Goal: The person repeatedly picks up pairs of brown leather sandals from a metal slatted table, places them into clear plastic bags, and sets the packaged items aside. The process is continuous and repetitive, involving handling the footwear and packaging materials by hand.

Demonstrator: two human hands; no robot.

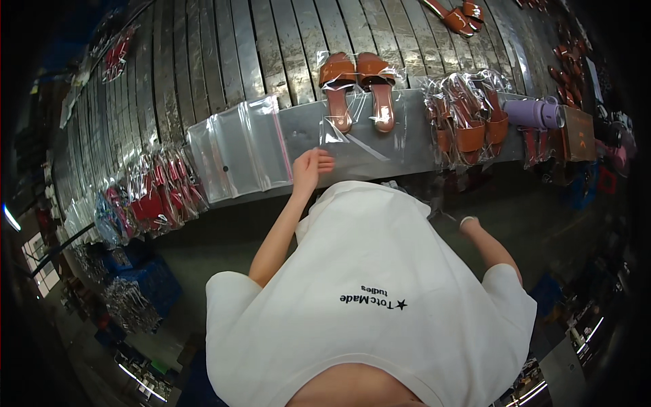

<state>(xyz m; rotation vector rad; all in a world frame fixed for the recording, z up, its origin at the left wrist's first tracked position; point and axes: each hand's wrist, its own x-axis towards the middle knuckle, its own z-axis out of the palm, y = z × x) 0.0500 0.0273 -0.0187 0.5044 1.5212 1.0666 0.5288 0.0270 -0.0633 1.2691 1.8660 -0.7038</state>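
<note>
My left hand is over the near edge of the grey work surface, fingers pointing right and apart from the thumb, with nothing visible in it. Just left of it lie clear plastic bags, one with a pink edge strip. Ahead and to the right, a pair of brown slide sandals rests side by side on clear plastic, toes away from me. A thin pale strip lies below them. My right arm hangs low at my right side, a pale band at its wrist; the hand beyond cannot be made out.
Bagged brown sandals stand at right, beside a purple tumbler and a brown box. Bagged red sandals line the left edge. A slatted metal conveyor runs behind, carrying more brown sandals. Blue crates stand lower left.
</note>
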